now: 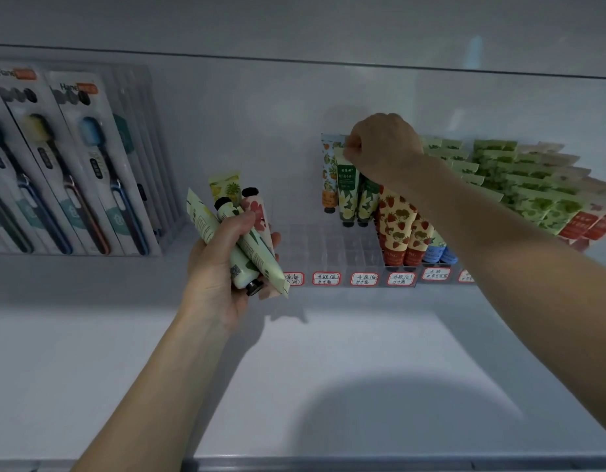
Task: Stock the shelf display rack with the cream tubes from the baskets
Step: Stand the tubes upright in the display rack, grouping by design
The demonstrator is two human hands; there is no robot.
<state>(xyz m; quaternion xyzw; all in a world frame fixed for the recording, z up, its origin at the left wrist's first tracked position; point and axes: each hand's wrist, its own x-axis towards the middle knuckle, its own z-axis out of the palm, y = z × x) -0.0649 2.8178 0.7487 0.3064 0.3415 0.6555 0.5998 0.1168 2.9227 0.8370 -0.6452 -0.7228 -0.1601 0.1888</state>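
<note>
While my right hand [383, 148] pinches the crimped top of a dark green, white-flowered cream tube [346, 195] standing cap-down in the clear plastic display rack [328, 248] right of centre, my left hand [216, 267] at centre-left is curled round a bundle of pale, floral-printed cream tubes [257, 253]. Boxed toothbrush packs [73, 165] lean at the upper left.
</note>
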